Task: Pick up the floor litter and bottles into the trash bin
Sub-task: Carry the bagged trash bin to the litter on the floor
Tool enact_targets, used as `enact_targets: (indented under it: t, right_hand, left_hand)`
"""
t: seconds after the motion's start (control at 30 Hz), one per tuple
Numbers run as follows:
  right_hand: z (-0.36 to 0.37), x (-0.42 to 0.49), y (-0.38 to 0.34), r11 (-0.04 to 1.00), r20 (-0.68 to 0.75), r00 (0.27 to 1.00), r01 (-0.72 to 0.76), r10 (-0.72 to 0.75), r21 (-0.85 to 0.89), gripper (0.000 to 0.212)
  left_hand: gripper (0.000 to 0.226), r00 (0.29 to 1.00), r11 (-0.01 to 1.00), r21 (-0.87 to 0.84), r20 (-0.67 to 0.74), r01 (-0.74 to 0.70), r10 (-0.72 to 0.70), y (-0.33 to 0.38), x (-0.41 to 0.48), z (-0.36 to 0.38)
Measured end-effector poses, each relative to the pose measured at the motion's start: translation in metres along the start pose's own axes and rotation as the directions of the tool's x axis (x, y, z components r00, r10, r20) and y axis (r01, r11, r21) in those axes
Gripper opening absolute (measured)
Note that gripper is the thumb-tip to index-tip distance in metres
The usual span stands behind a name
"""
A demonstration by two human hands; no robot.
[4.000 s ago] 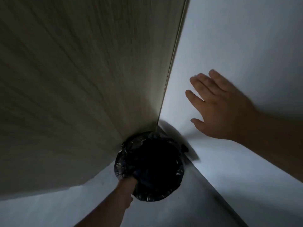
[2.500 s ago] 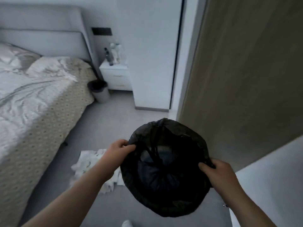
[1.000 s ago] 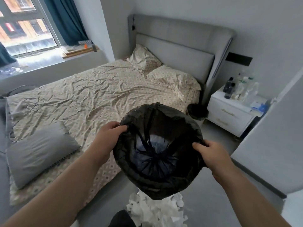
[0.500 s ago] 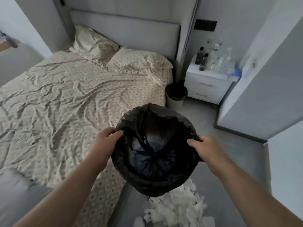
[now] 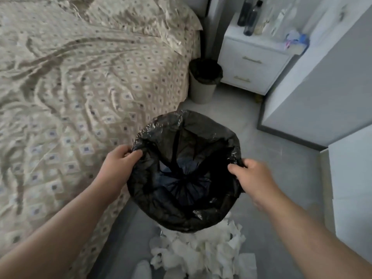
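Below you the grey floor carries a heap of crumpled white paper litter; farther off a small bin with a black liner stands on it, between the bed and the white nightstand; the bed bears a wrinkled patterned sheet and a pillow; dark bottles stand on the nightstand top, near a blue-and-white item.

We stand in a home bedroom: a rumpled patterned bed beside a white nightstand holding bottles.
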State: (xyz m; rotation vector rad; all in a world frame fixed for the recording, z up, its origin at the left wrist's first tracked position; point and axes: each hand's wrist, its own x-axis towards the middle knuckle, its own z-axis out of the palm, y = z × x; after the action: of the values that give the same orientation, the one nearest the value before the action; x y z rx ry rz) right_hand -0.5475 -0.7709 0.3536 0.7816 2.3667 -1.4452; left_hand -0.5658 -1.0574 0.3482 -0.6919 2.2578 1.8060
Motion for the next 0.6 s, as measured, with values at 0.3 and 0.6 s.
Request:
enact_targets:
  t: [0.3, 0.6]
  right_hand:
    - [0.098, 0.116, 0.151, 0.993, 0.025, 0.994, 0.101, -0.102, 0.056, 0.028]
    - [0.195, 0.130, 0.223, 0.971, 0.129, 0.973, 0.168, -0.191, 0.170, 0.003]
  left_hand:
    - [0.009, 0.987, 0.990, 0.063, -0.084, -0.129, 0.134, -0.172, 0.081, 0.054]
    - [0.015, 0.977, 0.991, 0.103, -0.185, -0.089, 0.107, -0.294, 0.094, 0.035]
